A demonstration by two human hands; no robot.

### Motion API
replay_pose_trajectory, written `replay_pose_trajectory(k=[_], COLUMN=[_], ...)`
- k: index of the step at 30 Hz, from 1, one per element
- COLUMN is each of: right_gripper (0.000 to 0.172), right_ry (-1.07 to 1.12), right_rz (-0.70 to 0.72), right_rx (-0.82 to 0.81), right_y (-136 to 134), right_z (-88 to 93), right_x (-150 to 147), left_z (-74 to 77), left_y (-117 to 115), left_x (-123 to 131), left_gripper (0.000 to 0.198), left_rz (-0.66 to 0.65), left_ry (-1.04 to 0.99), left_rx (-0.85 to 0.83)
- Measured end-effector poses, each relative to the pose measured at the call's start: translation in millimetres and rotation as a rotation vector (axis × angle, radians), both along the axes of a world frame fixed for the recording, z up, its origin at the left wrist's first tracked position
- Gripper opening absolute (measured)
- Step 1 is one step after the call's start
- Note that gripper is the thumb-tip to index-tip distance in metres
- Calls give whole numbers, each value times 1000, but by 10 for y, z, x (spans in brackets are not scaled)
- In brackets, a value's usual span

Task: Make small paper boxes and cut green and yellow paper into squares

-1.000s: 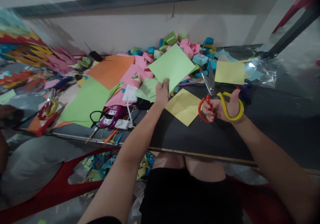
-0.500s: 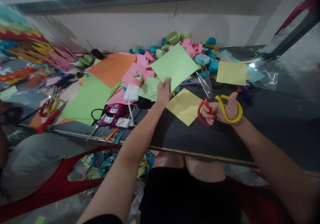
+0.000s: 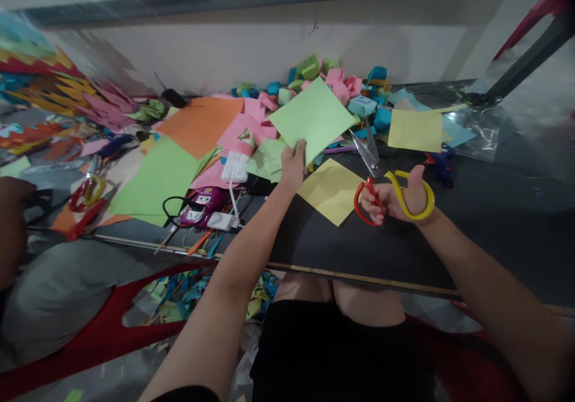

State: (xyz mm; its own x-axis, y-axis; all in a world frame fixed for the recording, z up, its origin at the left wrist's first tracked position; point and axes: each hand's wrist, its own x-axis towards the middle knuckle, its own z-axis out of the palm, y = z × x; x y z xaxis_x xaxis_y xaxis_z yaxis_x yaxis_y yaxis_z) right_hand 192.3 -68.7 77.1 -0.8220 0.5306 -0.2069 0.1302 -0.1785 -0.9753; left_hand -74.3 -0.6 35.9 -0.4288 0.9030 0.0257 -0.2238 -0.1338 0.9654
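Observation:
My left hand pinches the lower corner of a light green square sheet, held up over the table. My right hand has its fingers and thumb through the handles of large scissors, one handle red and one yellow. The blades are spread, pointing up and left, close to the green sheet's right corner. A yellow square sheet lies on the dark table between my hands. Smaller light green pieces lie left of my left hand. Another yellow sheet is behind the scissors.
Folded paper pieces are heaped at the back. Orange paper, a large green sheet, a white power strip and other scissors lie left. A blue glue gun lies right. A person's arm shows far left.
The person's arm at the far left has come further into view. My hands, the green sheet and the spread scissors have barely shifted.

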Motion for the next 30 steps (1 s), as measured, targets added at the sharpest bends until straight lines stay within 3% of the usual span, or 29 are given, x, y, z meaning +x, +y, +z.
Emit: replay_pose_trajectory(k=[14, 21, 25, 30], right_gripper=[108, 97, 95, 95], right_ry=[55, 228, 223, 177], right_rz=[-26, 37, -24, -94], right_rx=[-57, -80, -53, -78], right_y=[-9, 53, 88, 61], right_z=[14, -66, -103, -13], right_x=[-25, -23, -6, 23], left_z=[-23, 24, 78, 108], left_y=[-6, -76, -152, -233], left_x=[-19, 0, 35, 89], left_gripper=[49, 50, 48, 43], left_rz=[5, -25, -57, -86], left_ry=[48, 179, 251, 370], left_rx=[-40, -2, 22, 37])
